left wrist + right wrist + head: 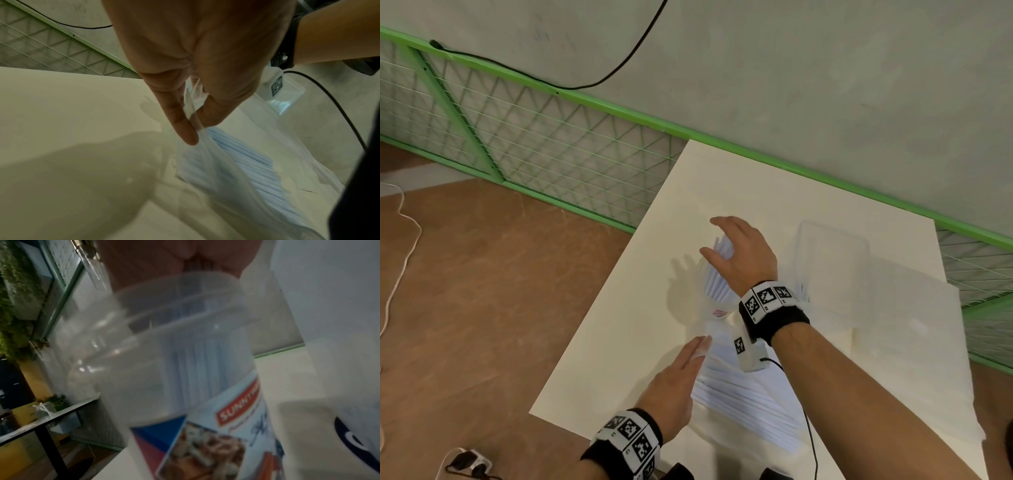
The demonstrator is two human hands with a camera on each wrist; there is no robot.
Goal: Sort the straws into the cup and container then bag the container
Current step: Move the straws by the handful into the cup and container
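My right hand [744, 253] reaches over a clear plastic cup [714, 291] standing upright on the white surface [619, 342]; its grip is closed around the tops of a bundle of white straws [722, 251] that stand in the cup. In the right wrist view the cup [185, 369] carries a printed label on its lower wall, and the straws [197, 363] show through the clear wall above it. The picture is blurred, so I cannot tell how far down they reach.

My left hand [674, 383] lies nearer, at the left edge of a thin clear plastic bag [756, 421] spread flat on the surface. In the left wrist view the thumb and forefinger of this hand [197, 65] pinch a gathered edge of the bag [205, 146]; the grip is closed on the film. A layer of white straws [236, 155] lies side by side inside the bag, near the cup and on its near side.

A clear rectangular container [832, 260] sits on the surface to the right of the cup, beyond my right wrist. Flat white sheets [914, 325] lie on its near right. A green mesh fence [544, 147] borders the far side of the surface, with brown floor [482, 291] to the left.
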